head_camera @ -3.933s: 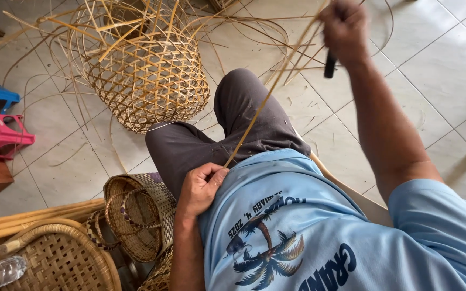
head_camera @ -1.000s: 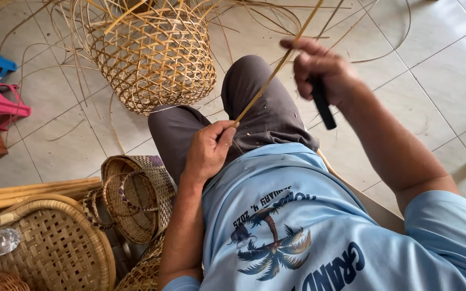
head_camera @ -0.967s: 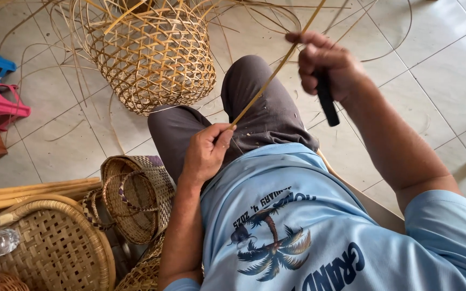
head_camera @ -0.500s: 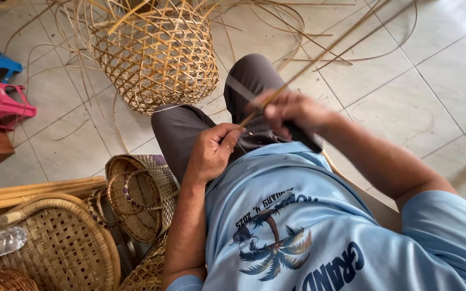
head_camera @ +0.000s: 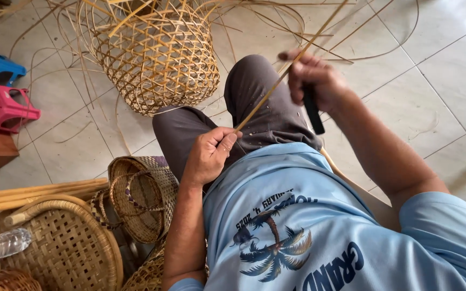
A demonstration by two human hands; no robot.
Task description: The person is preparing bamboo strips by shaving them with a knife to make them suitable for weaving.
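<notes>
I read this as scraping: left hand [head_camera: 208, 156] pinches the rattan strip [head_camera: 276, 81] above the lap, right hand [head_camera: 315, 81] fisted round a dark-handled knife [head_camera: 313, 110]. Next stroke needs steady tension.

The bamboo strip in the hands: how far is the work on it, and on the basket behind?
Done: the open-weave basket on the floor has a woven body. In hand: the left hand pinches one end of the bamboo strip on the lap, and the right hand grips a dark-handled tool against it. Left: loose strips lie unwoven, and the basket's top ends stick out untrimmed.
</notes>
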